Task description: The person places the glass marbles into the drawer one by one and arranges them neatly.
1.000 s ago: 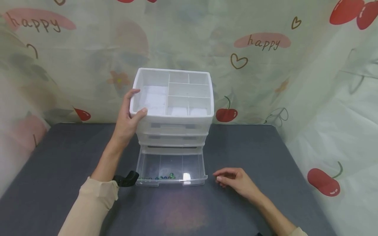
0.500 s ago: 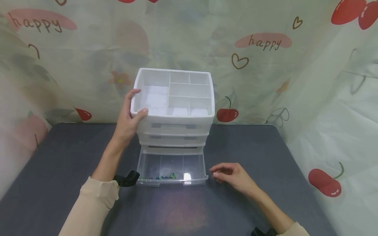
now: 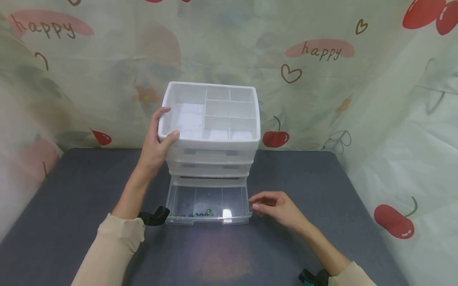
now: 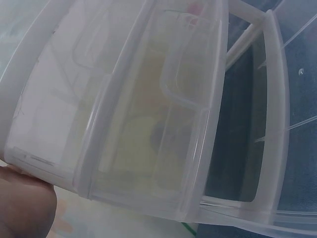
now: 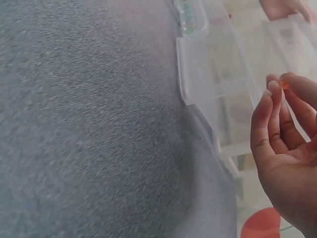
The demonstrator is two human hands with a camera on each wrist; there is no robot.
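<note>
My left hand (image 3: 154, 141) grips the left rim of the white compartmented top tray (image 3: 230, 109) on a small drawer unit, thumb on the front edge. Below it, the lowest clear drawer (image 3: 209, 196) is pulled out, and several small green and blue marbles (image 3: 208, 213) lie along its front. My right hand (image 3: 280, 208) is at that drawer's right side, fingertips overlapping its edge in the head view. Between its thumb and fingers it pinches a small orange piece (image 5: 285, 85), mostly covered by the fingertips; I cannot tell its kind.
Two upper drawers (image 3: 211, 163) are pushed in. The unit stands on a dark grey table (image 3: 300, 171), its back near a printed curtain (image 3: 229, 51). A black wrist mount (image 3: 155, 216) on the left arm sits close to the open drawer's left front corner.
My right hand has moved left and slightly away from me, up to the open drawer's right edge. The left hand and drawer unit have stayed in place.
</note>
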